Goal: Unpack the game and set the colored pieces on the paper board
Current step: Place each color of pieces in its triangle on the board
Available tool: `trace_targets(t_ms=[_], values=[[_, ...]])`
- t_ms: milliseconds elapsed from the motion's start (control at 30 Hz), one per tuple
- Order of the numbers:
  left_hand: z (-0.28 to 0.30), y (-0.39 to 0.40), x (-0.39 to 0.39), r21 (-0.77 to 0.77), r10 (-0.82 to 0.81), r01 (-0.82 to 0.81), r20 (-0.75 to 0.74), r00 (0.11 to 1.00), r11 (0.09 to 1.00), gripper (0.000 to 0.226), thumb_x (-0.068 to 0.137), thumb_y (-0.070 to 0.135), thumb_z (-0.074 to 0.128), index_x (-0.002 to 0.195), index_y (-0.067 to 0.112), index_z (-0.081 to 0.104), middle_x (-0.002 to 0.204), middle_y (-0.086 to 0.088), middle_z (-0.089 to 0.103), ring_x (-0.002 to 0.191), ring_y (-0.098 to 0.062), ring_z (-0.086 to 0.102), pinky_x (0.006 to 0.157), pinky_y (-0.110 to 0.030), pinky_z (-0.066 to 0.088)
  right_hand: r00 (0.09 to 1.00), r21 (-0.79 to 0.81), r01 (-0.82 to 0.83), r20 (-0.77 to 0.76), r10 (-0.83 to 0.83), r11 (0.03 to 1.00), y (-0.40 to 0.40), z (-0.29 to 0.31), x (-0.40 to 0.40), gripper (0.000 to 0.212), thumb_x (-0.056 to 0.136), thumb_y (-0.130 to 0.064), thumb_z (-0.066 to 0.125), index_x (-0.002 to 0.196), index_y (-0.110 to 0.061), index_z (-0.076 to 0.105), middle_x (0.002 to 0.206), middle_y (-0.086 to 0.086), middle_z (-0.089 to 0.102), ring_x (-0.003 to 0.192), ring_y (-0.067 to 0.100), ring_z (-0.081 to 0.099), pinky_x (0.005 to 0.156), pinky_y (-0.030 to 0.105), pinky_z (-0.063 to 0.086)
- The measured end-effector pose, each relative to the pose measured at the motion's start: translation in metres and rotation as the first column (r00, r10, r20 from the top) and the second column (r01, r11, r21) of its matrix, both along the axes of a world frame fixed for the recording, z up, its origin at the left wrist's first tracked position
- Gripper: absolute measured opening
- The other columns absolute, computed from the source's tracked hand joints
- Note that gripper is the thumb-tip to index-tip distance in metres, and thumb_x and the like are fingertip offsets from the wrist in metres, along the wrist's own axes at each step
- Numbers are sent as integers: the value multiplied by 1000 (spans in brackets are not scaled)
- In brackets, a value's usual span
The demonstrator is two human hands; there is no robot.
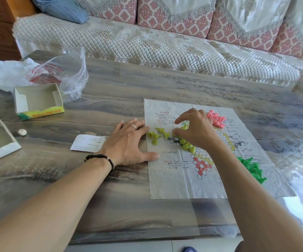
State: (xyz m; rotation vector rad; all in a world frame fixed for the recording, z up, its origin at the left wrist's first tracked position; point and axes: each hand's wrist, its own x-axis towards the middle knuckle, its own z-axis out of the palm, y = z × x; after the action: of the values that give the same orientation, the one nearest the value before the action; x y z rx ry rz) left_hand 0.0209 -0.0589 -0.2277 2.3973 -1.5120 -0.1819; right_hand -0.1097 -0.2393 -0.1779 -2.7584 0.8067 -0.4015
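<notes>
A grey streaked table [110,84] is set before a quilted sofa [147,39]. The paper board [183,179] lies right of centre; its left edge is pressed flat by the spread left hand [127,144]. A yellow-green piece [184,127] is pinched by the right hand [196,128]. Bare tabletop is seen nearer the camera.

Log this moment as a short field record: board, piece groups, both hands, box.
board: paper board flat on table
yellow-green pieces: scattered at board's left-centre
pink pieces: heap at far edge
green pieces: heap at right edge
left hand: flat, pressing board's left edge
right hand: pinching one yellow-green piece
box: open, far left
</notes>
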Motion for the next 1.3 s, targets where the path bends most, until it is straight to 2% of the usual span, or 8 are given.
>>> trace_targets(t_ms=[167,333,700,833,933,1100,1233,1300], values=[[2,1,-1,12,-4,4,1,1000,1000,111,56,91,34,147,27,32,158,4,20,147,-13,6,120,-43,3,997,-122,-80,-29,77,989,10,1,8,27,80,-51,67,91,-27,74,118,-11,55,118,16,37,89,36,19],[2,0,-2,9,7,-7,-12,1000,1000,112,54,90,34,147,27,33,158,6,20,147,-11,6,120,-42,3,976,-176,-154,-180,122,972,21,-5,18,22,79,-47,69,88,-27,74,119,-11,56,123,15,35,108,48,19],[4,2,-3,38,4,-3,-10,1000,999,108,58,89,35,148,30,29,159,7,17,147,-10,3,120,-41,0,974,-70,-137,170,148,988,16,10,5,23,90,-23,57,110,-30,67,87,-18,63,101,12,52,99,38,24],[3,1,-2,35,5,-5,-3,1000,999,113,53,91,29,148,30,28,159,8,16,147,-10,3,120,-41,0,967,44,-117,231,104,992,11,17,-3,12,87,-23,63,95,-27,71,79,-23,63,91,5,64,96,38,43],[2,1,-2,35,3,-3,-5,1000,999,114,53,92,29,148,30,28,159,8,16,147,-10,2,120,-41,0,968,120,-109,238,78,987,8,21,-10,8,87,-17,65,92,-20,71,81,-13,70,84,-2,65,74,7,47],[2,1,-2,26,8,-8,-15,1000,1000,113,52,92,31,148,31,29,159,8,17,147,-9,3,120,-40,0,984,73,-82,166,69,994,9,20,-19,6,86,-16,67,91,-15,71,86,-7,71,80,3,63,74,-6,32],[2,1,-2,12,7,-6,-17,1000,1000,113,52,91,32,147,30,31,159,7,19,147,-10,5,120,-40,0,989,39,-109,107,104,993,10,16,-22,8,85,-22,69,92,-19,72,97,-8,66,85,8,54,82,27,41],[2,1,-2,4,6,-5,-18,1000,1000,112,52,91,33,146,30,33,158,7,20,147,-10,5,120,-40,1,991,22,-107,83,105,994,9,13,-21,8,85,-24,70,92,-21,73,97,-5,62,91,12,51,79,28,36]])
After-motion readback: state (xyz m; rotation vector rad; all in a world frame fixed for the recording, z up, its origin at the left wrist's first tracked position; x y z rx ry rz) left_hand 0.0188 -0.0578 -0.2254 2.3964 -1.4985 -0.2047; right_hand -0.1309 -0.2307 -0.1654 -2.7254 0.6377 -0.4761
